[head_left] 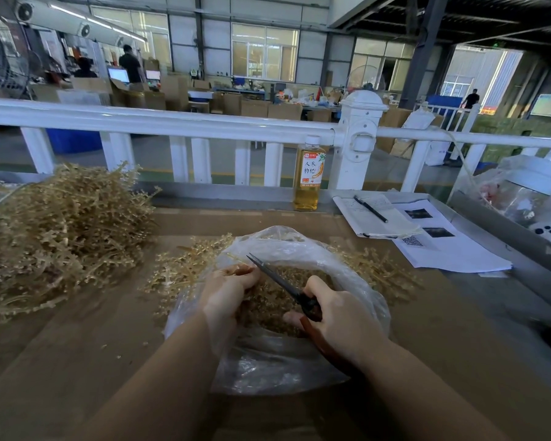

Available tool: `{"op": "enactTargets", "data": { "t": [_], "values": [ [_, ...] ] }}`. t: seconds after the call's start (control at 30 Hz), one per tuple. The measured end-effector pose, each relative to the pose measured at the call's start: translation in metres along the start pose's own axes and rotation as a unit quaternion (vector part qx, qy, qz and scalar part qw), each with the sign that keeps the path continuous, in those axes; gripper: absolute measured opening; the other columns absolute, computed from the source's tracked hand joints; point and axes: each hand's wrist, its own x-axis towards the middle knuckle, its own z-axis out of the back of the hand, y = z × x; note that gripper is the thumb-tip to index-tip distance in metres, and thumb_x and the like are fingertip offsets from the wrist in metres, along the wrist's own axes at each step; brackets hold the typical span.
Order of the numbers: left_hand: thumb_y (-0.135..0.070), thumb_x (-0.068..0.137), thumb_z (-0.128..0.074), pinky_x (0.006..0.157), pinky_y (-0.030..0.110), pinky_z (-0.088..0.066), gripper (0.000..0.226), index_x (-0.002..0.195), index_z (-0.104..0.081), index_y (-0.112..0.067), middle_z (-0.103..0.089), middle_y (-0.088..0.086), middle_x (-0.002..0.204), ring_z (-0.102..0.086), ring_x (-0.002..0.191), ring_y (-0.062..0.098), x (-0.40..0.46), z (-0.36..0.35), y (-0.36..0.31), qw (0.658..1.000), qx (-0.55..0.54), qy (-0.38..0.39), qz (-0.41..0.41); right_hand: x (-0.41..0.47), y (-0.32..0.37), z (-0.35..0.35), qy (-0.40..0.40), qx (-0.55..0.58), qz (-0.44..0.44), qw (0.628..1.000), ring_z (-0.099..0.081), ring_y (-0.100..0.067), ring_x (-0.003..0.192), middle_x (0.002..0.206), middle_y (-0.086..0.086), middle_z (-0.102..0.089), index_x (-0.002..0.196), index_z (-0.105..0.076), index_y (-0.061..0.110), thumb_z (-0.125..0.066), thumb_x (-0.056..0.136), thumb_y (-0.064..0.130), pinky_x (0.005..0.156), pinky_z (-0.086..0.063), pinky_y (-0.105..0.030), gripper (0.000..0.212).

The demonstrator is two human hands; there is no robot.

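A clear plastic bag [357, 281] lies open on the cardboard-covered table [77, 361], holding small tan plant bits. Over the bag's mouth my left hand [226, 291] pinches a thin dried sprig. My right hand [337, 316] grips dark scissors [283, 286] with reddish handles. Their blades point up-left, and the tips reach just past my left fingers. A few tan sprigs [178, 272] lie behind and beside the bag.
A big heap of dried tan branches [61, 230] fills the table's left. A drink bottle [307, 176] stands at the far edge by a white railing [172, 119]. At the right lie a notebook with a pen [371, 209], printed sheets [442, 246] and plastic bags.
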Motion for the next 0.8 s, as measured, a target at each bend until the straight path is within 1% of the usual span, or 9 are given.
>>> {"op": "enactTargets", "data": {
  "t": [0.17, 0.27, 0.33, 0.43, 0.5, 0.53, 0.63, 0.73, 0.8],
  "values": [
    [-0.004, 0.079, -0.070, 0.059, 0.036, -0.057, 0.016, 0.095, -0.069, -0.008, -0.074, 0.012, 0.079, -0.072, 0.075, 0.029, 0.0023, 0.0014, 0.0035, 1.000, 0.024, 0.017, -0.006, -0.0019, -0.0012, -0.0009, -0.008, -0.009, 0.000, 1.000, -0.049, 0.001, 0.063, 0.068, 0.015, -0.051, 0.083, -0.033, 0.038, -0.059, 0.083, 0.060, 0.053, -0.030, -0.015, 0.033],
    [0.002, 0.080, -0.064, 0.050, 0.031, -0.055, 0.015, 0.078, -0.074, -0.009, -0.074, 0.013, 0.076, -0.072, 0.068, 0.027, 0.0017, 0.0019, 0.0063, 0.998, 0.043, 0.041, -0.021, -0.0024, -0.0011, -0.0015, -0.018, -0.025, 0.008, 0.999, -0.048, 0.000, 0.064, 0.069, 0.015, -0.051, 0.086, -0.035, 0.037, -0.058, 0.081, 0.063, 0.053, -0.029, -0.014, 0.035],
    [0.003, 0.080, -0.063, 0.050, 0.030, -0.055, 0.020, 0.072, -0.076, -0.011, -0.074, 0.013, 0.076, -0.072, 0.067, 0.027, 0.0007, 0.0022, 0.0060, 0.996, 0.060, 0.058, -0.024, -0.0017, -0.0008, -0.0018, -0.019, -0.028, 0.009, 0.999, -0.046, 0.000, 0.065, 0.070, 0.015, -0.050, 0.088, -0.035, 0.037, -0.057, 0.081, 0.064, 0.054, -0.028, -0.012, 0.035],
    [0.000, 0.080, -0.063, 0.060, 0.034, -0.057, 0.023, 0.076, -0.077, -0.018, -0.074, 0.013, 0.082, -0.072, 0.075, 0.028, 0.0006, 0.0038, 0.0047, 0.992, 0.081, 0.089, -0.024, 0.0001, 0.0002, -0.0031, -0.014, -0.028, 0.008, 0.999, -0.047, -0.001, 0.068, 0.072, 0.016, -0.050, 0.089, -0.033, 0.037, -0.054, 0.082, 0.064, 0.055, -0.027, -0.010, 0.035],
    [-0.002, 0.080, -0.064, 0.074, 0.042, -0.057, 0.019, 0.081, -0.077, -0.016, -0.074, 0.014, 0.088, -0.072, 0.083, 0.031, 0.0001, 0.0050, 0.0034, 0.990, 0.092, 0.105, -0.017, 0.0009, 0.0007, -0.0039, -0.015, -0.027, 0.010, 0.999, -0.046, -0.001, 0.067, 0.072, 0.015, -0.049, 0.088, -0.032, 0.037, -0.054, 0.083, 0.064, 0.053, -0.027, -0.010, 0.035],
    [-0.003, 0.079, -0.064, 0.078, 0.044, -0.056, 0.018, 0.083, -0.077, -0.015, -0.074, 0.014, 0.089, -0.071, 0.085, 0.031, -0.0004, 0.0055, 0.0028, 0.989, 0.094, 0.110, -0.012, 0.0011, 0.0008, -0.0040, -0.014, -0.028, 0.010, 0.999, -0.046, -0.001, 0.067, 0.073, 0.015, -0.049, 0.088, -0.032, 0.037, -0.054, 0.083, 0.064, 0.052, -0.028, -0.010, 0.035],
    [-0.001, 0.080, -0.063, 0.070, 0.041, -0.057, 0.017, 0.082, -0.076, -0.011, -0.073, 0.017, 0.089, -0.071, 0.082, 0.033, -0.0012, 0.0061, 0.0020, 0.990, 0.086, 0.115, -0.001, 0.0014, -0.0002, -0.0042, -0.007, -0.018, 0.014, 1.000, -0.047, 0.000, 0.068, 0.075, 0.015, -0.052, 0.089, -0.034, 0.036, -0.054, 0.083, 0.063, 0.053, -0.029, -0.009, 0.035],
    [-0.001, 0.079, -0.064, 0.076, 0.044, -0.056, 0.016, 0.084, -0.076, -0.009, -0.073, 0.018, 0.090, -0.071, 0.084, 0.034, -0.0019, 0.0059, 0.0016, 0.990, 0.083, 0.112, 0.005, 0.0013, -0.0015, -0.0050, -0.006, -0.007, 0.013, 1.000, -0.052, -0.002, 0.070, 0.078, 0.013, -0.055, 0.091, -0.035, 0.035, -0.055, 0.083, 0.062, 0.056, -0.031, -0.008, 0.035],
    [-0.002, 0.078, -0.066, 0.078, 0.044, -0.056, 0.015, 0.086, -0.076, -0.010, -0.073, 0.017, 0.090, -0.071, 0.084, 0.033, -0.0023, 0.0061, 0.0015, 0.991, 0.081, 0.109, 0.008, 0.0011, -0.0021, -0.0061, -0.010, -0.004, 0.015, 1.000, -0.050, 0.000, 0.066, 0.074, 0.013, -0.054, 0.092, -0.036, 0.035, -0.056, 0.084, 0.061, 0.055, -0.032, -0.011, 0.034]
  ]
}}
